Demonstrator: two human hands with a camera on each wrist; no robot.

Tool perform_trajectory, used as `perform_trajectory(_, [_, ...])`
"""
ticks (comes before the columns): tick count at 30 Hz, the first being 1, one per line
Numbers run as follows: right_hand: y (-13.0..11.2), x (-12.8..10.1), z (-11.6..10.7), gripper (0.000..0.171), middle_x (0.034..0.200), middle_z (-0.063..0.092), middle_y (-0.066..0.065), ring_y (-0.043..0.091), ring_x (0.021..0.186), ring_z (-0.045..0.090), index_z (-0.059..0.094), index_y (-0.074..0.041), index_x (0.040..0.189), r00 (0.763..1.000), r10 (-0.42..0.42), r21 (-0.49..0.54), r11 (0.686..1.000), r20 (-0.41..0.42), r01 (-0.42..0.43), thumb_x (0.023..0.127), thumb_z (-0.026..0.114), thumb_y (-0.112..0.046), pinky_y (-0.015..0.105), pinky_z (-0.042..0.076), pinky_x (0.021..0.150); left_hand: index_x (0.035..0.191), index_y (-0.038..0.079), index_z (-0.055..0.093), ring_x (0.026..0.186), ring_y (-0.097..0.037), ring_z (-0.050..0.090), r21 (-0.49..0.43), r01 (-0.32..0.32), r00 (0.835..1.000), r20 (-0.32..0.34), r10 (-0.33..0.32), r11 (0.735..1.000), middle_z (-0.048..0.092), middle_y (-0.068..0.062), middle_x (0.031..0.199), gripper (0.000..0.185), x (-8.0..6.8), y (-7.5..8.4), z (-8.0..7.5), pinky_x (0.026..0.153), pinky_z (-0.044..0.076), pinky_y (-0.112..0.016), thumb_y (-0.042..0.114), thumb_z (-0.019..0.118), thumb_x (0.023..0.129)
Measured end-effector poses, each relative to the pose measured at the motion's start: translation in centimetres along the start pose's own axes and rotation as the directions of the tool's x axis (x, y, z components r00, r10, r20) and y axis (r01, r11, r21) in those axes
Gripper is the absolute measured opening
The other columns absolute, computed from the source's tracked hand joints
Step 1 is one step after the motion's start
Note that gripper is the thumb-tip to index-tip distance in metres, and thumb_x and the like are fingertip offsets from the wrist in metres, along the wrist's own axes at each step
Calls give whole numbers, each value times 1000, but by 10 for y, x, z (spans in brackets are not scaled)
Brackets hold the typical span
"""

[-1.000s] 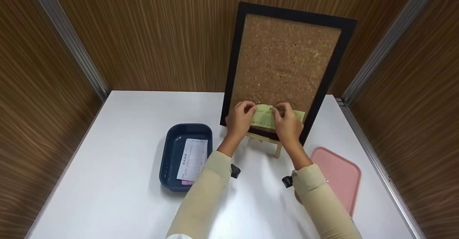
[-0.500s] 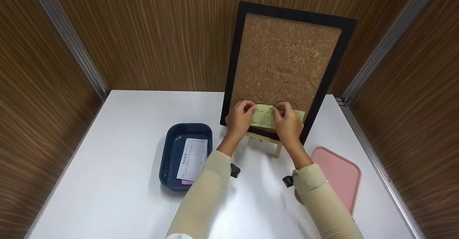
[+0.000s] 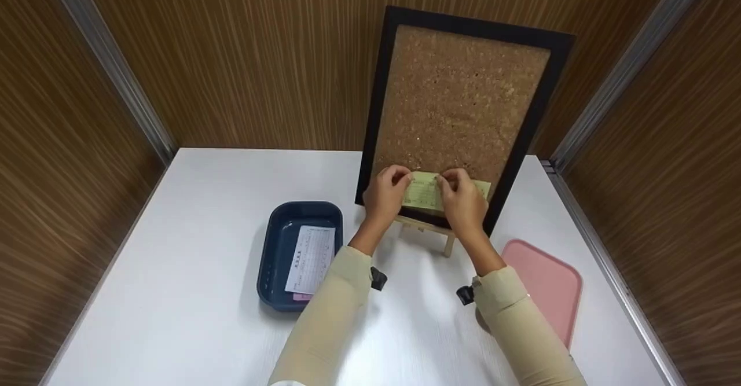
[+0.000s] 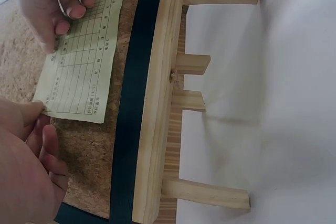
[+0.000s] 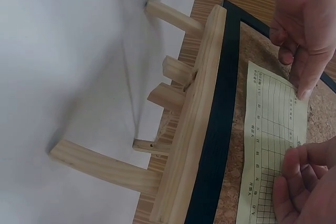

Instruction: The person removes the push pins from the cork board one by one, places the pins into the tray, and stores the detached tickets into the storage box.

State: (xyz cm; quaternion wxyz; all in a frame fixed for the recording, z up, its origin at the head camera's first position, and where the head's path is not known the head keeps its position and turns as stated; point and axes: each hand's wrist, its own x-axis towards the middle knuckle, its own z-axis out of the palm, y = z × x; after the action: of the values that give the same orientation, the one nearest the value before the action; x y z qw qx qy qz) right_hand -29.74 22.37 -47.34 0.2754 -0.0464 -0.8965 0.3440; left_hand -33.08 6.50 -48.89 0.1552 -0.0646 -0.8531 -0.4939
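Both hands stay as they were a second ago: the left hand point(image 3: 385, 192) and right hand point(image 3: 463, 198) still pinch the slip point(image 3: 425, 192) against the lower corkboard point(image 3: 463, 102), so nothing has advanced.

The yellow-green slip point(image 4: 84, 61) on the cork board point(image 3: 457, 96) carried a printed grid of characters, too small to read; likewise the white sheet point(image 3: 311, 258) in the blue tray point(image 3: 278, 241).
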Motion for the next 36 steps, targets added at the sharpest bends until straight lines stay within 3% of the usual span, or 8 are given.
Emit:
perform_trajectory(7, [1,0,-2,18,80,70,2,18,69,62,69,-16,101,999,3,30,1000,39,-4,98,66,-33,38,42,65,100,25,72,87,-7,65,-31,21,1000,-4,-21,999,71,10,95,13,-3,2,-2,78,50,-35,37,68,96])
perform_trajectory(13, [2,-1,-8,17,81,68,3,15,66,62,67,-14,103,994,19,137,990,109,-34,99,65,-31,31,49,60,99,26,72,88,-6,65,-62,39,999,8,-39,997,71,11,95,12,-6,6,-6,80,49,-36,37,68,96])
perform_trajectory(20, [3,-4,-10,14,77,65,9,9,62,58,67,-5,101,992,-33,342,940,124,-12,97,68,-18,20,48,55,98,26,72,87,-7,66,-69,37,999,5,-37,997,72,11,94,13,-6,4,-10,78,50,-35,37,68,96])
perform_trajectory(23, [4,-6,-11,16,75,63,12,14,61,58,67,-3,101,989,-38,407,913,146,-24,97,69,-18,22,50,55,98,26,72,88,-7,66,-88,41,999,13,-40,995,72,11,94,12,-8,3,-12,78,50,-35,37,68,96])
perform_trajectory(31, [4,-18,-25,17,74,61,7,32,65,61,67,-4,101,985,-3,465,882,173,-79,97,68,-20,34,56,58,102,23,73,92,-10,66,-167,46,999,18,-44,985,73,7,96,13,-16,0,-29,82,50,-36,33,68,96])
perform_trajectory(36, [10,-27,-35,14,72,61,10,26,58,60,67,0,101,988,-10,485,872,156,-68,97,68,-14,32,53,56,103,21,73,89,-11,64,-216,67,998,13,-66,974,72,6,95,15,-23,-3,-44,79,48,-33,33,68,96])
